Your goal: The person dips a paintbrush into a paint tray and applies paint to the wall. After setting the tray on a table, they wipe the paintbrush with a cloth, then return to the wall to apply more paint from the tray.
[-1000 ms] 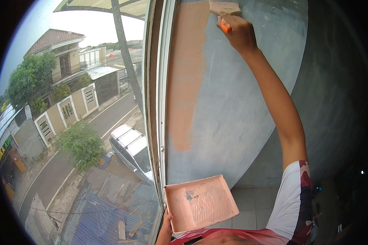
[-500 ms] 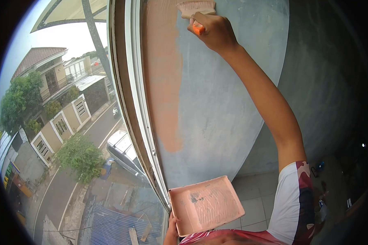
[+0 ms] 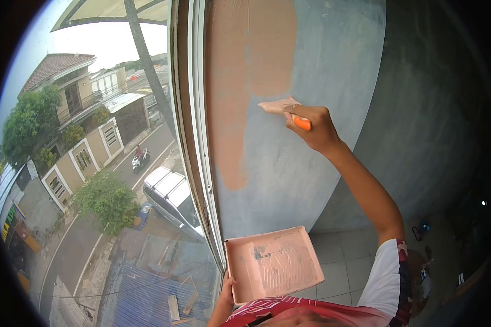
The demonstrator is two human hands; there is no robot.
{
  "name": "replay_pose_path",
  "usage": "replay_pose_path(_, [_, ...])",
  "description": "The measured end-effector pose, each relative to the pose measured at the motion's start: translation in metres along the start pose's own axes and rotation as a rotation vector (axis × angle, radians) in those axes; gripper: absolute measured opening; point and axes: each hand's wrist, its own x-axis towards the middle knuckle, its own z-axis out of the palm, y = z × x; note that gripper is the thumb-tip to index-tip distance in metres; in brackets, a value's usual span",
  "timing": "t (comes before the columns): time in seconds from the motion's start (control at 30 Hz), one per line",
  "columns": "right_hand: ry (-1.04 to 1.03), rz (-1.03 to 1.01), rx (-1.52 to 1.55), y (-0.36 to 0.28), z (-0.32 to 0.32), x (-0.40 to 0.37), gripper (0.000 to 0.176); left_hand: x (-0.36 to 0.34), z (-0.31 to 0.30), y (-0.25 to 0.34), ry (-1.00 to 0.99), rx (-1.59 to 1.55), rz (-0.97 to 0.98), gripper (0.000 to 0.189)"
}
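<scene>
My right hand [image 3: 312, 127] is closed around the orange handle of a wide paintbrush [image 3: 278, 106], whose bristles are coated in peach paint. The brush is at the grey wall [image 3: 289, 174], just below a fresh peach patch [image 3: 273, 49]. Beside that patch, a longer peach strip [image 3: 229, 120] runs down along the window frame. Low in the view, my left hand [image 3: 227, 289] grips the left edge of a peach paint tray [image 3: 275, 264]. Wet paint lies in the tray, with ridges and some grey smears showing. Part of the left hand's fingers is hidden by the tray.
A window with a white frame [image 3: 202, 136] stands close on the left. Outside are a street, a parked white car [image 3: 172, 196] and a motorbike rider [image 3: 140, 158]. Grey floor tiles [image 3: 333, 272] lie below, with several small items on the dark floor at right.
My right hand has brought the brush down from the top of the wall, and a second peach patch now shows there. The tray stays in my left hand, slightly higher in view.
</scene>
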Motion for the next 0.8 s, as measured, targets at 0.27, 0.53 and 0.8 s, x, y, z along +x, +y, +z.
replay_pose_path(0.27, [0.142,-0.030,-0.232,-0.001,-0.048,0.085,0.008,-0.011,0.001,-0.006,0.012,0.013,0.053,0.083])
replay_pose_path(0.53, [0.176,-0.188,-0.368,0.015,-0.004,0.117,0.022,-0.016,-0.001,-0.015,0.005,-0.027,0.101,0.082])
replay_pose_path(0.8, [0.200,-0.255,-0.432,0.036,0.006,0.146,0.022,-0.021,0.011,-0.017,0.072,-0.059,0.112,0.080])
